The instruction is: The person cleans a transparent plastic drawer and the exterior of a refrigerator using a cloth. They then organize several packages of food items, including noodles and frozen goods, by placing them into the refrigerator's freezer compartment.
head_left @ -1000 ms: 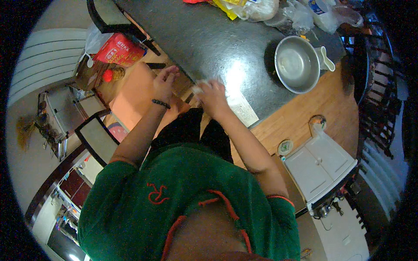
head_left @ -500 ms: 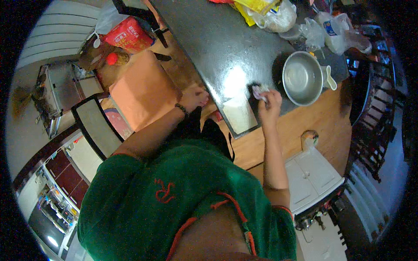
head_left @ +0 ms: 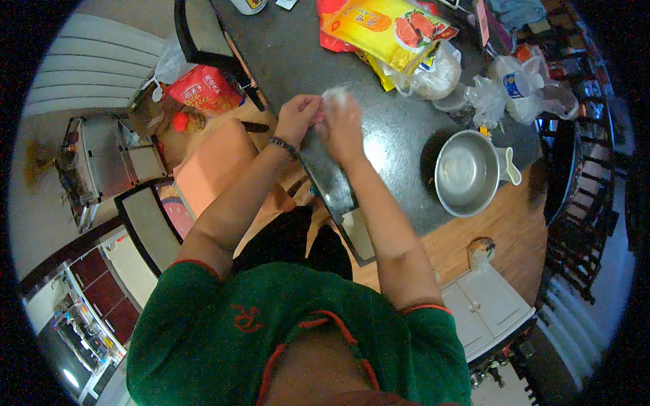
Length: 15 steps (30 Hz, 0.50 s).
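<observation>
My left hand [head_left: 298, 120], with a dark beaded bracelet at the wrist, is over the left edge of the dark table [head_left: 396, 179]. Its fingers are pressed together, and what they hold, if anything, is hidden. Right beside it is my right hand [head_left: 343, 133], smeared by motion, closed on a crumpled whitish wad [head_left: 336, 97] that looks like tissue or thin cloth. The two hands nearly touch or touch; I cannot tell which. A pale flat rectangle [head_left: 357, 230] lies at the table's near corner, partly behind my right forearm.
To the right stands a metal pot [head_left: 467, 174] with a pale handle [head_left: 512, 167]. Yellow food packaging [head_left: 386, 30] and plastic bags [head_left: 486, 100] cover the far side. Left of the table are an orange-covered seat [head_left: 220, 166], a red bag [head_left: 204, 90] and a chair [head_left: 203, 34].
My right hand has moved left and farther from me with the crumpled wad, away from the pot. My left hand has risen from beside the table to meet it. More of the far table shows.
</observation>
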Each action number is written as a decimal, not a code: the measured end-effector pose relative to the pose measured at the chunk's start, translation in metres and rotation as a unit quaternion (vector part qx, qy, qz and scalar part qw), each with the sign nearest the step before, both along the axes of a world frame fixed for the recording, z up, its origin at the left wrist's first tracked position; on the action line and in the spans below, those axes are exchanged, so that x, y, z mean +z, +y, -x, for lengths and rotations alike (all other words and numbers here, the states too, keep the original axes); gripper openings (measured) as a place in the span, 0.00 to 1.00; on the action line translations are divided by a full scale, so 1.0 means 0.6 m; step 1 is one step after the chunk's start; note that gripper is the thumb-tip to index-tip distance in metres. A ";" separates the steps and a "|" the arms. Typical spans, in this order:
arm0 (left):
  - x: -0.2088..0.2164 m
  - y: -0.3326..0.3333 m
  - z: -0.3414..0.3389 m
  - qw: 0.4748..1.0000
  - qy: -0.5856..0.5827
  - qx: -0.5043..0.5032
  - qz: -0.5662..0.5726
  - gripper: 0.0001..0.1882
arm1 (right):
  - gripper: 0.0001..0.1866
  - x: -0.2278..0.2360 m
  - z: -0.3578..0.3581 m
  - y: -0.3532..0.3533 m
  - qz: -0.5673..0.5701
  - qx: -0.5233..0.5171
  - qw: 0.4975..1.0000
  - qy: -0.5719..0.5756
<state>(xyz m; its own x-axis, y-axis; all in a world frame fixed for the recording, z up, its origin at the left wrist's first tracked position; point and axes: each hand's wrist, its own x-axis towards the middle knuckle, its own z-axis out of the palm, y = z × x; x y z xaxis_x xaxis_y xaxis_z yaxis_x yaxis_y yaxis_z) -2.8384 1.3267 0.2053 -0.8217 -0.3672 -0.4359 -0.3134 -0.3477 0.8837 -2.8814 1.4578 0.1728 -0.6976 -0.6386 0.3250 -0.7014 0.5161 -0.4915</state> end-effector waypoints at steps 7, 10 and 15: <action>0.046 0.033 0.192 0.977 0.010 0.019 -0.213 0.19 | 0.20 0.043 -0.025 0.222 -0.043 -0.010 0.998 -0.040; -0.003 0.029 0.289 0.919 0.091 0.115 -0.366 0.21 | 0.20 0.029 0.017 0.220 -0.067 -0.213 0.974 -0.031; 0.002 0.027 0.322 0.895 0.052 0.109 -0.430 0.16 | 0.28 0.081 -0.044 0.193 -0.166 -0.244 0.955 -0.033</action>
<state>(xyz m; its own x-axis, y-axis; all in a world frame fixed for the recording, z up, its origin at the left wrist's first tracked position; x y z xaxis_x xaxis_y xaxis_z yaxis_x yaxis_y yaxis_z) -3.0318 1.3426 0.2067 -0.8239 -0.0888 -0.5597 -0.0880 -0.9556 0.2811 -2.8550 1.5735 0.2212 -0.9503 -0.2930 0.1054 -0.3110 0.9088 -0.2782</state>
